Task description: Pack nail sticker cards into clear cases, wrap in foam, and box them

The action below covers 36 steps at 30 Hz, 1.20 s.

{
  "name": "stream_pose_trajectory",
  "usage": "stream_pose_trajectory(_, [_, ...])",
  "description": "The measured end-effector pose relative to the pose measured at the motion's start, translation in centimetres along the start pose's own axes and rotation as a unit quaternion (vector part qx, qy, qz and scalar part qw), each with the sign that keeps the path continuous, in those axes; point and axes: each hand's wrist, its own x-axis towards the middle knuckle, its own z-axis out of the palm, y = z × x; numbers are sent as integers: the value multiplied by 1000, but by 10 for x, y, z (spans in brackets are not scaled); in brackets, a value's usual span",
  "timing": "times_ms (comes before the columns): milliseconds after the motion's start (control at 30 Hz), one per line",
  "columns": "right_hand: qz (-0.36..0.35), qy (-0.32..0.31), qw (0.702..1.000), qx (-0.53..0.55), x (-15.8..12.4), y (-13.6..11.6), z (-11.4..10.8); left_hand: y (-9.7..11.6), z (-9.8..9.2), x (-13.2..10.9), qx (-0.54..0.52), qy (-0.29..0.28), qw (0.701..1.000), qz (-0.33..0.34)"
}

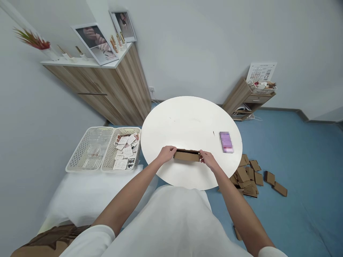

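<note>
A small brown cardboard box (187,156) is held between my two hands over the near part of the round white table (184,121). Its long side faces me, and a dark gap shows along its top edge. My left hand (167,153) grips the left end, thumb and fingers closed on the cardboard. At the right end, my right hand (208,159) pinches the corner. What lies inside the box cannot be seen. A blurred purple packet (226,142) rests on the table to the right of my right hand.
Left of the table stand two white baskets, one with clear plastic packs (98,146), one with white cards (125,151). Flat brown boxes (245,176) are heaped on the blue floor at right. A wooden cabinet (128,85) and a small shelf unit (238,96) stand behind.
</note>
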Motion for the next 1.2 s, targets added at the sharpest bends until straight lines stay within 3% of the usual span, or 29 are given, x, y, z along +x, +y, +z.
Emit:
stream_pose_trajectory(233, [4, 16, 1000, -20, -8, -3, 2, -10, -2, -2, -6, -26, 999, 30])
stream_pose_trajectory(533, [-8, 15, 1000, 26, -10, 5, 8, -21, 10, -12, 18, 14, 994, 104])
stream_pose_trajectory(700, [2, 23, 998, 59, -10, 12, 14, -25, 18, -11, -93, 51, 994, 0])
stream_pose_trajectory(800, [29, 12, 996, 81, -12, 12, 17, -27, 22, -9, -108, 31, 992, -59])
stream_pose_trajectory(1000, [40, 35, 995, 90, -12, 18, 31, -33, 33, -13, -138, -12, 987, -77])
stream_pose_trajectory(1200, [12, 76, 993, 85, -18, 31, 42, -37, 47, -24, -156, 17, 986, -60])
